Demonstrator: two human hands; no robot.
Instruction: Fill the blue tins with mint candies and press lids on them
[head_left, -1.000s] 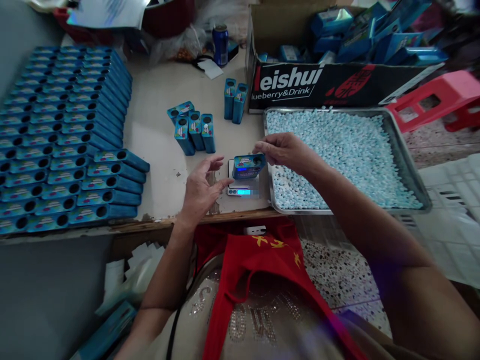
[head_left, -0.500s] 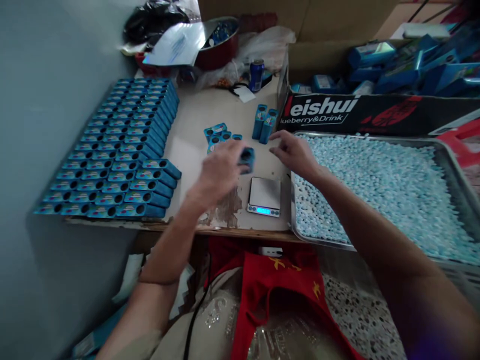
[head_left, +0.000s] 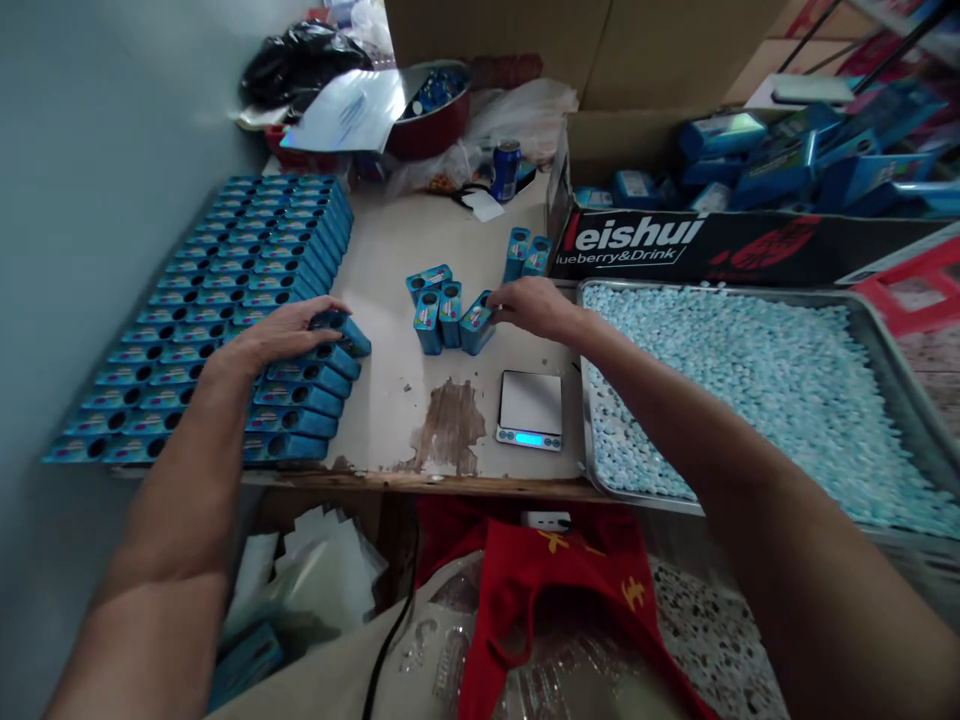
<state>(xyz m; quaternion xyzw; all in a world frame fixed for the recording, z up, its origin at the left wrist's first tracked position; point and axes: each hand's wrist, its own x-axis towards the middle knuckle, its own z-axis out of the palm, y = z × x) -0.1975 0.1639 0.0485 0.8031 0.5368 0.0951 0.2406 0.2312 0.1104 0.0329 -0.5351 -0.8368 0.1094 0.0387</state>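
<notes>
My left hand [head_left: 281, 332] is closed on a small blue box [head_left: 351, 335] with a round dark opening, at the right edge of the close-packed rows of like blue boxes [head_left: 247, 250]. Mid-table, the fingers of my right hand [head_left: 536, 305] pinch the top of a slightly tilted blue box [head_left: 475, 325]. Beside it stand two upright blue boxes [head_left: 439, 320], with another box [head_left: 429, 280] just behind them. Two more blue boxes [head_left: 527, 253] stand against the carton. A small digital scale [head_left: 529, 405] with a lit display lies nearer me, its plate bare.
To the right, a metal tray [head_left: 589, 400] holds many pale blue pellets [head_left: 750, 390]. Behind it is a black printed carton [head_left: 750, 245] full of blue packages. A drink can [head_left: 506, 170], a paper slip [head_left: 483, 206] and a red pot [head_left: 431, 135] stand at the back.
My left hand has carried a blue box from mid-table leftward to the rows. My right hand has moved left and taken hold of a box in the middle group.
</notes>
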